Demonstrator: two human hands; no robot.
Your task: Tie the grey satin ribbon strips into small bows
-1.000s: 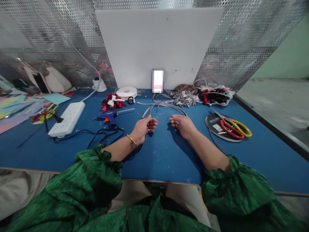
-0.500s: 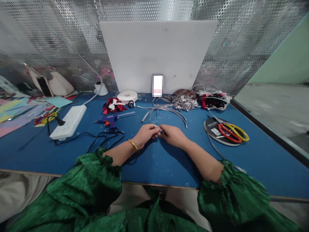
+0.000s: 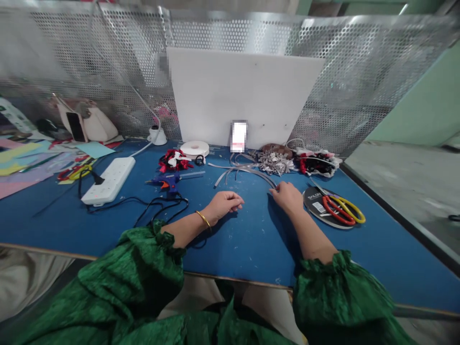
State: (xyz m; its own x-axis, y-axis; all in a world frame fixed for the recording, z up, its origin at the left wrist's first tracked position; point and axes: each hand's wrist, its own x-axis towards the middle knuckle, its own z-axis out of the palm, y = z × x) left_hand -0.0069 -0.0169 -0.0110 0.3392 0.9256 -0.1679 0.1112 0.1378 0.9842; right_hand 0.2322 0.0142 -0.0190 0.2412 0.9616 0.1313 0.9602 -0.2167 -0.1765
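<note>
From where I stand, the right hand (image 3: 288,195) is down at the near right end of the grey ribbons (image 3: 247,167), its fingertips meeting them; I can't tell whether they're pinched. The ribbons lie in loose curves mid-surface (image 3: 237,249), just in front of a lit screen (image 3: 239,137). The left hand (image 3: 230,203), below the bangle (image 3: 203,220), is curled with thumb against fingers, apart from the ribbons; whether it grips something small, I can't see. Left of it sits a blue glue gun (image 3: 168,180). Red-handled and yellow-handled scissors (image 3: 341,209) rest on a black reel (image 3: 316,206), right of the right hand.
</note>
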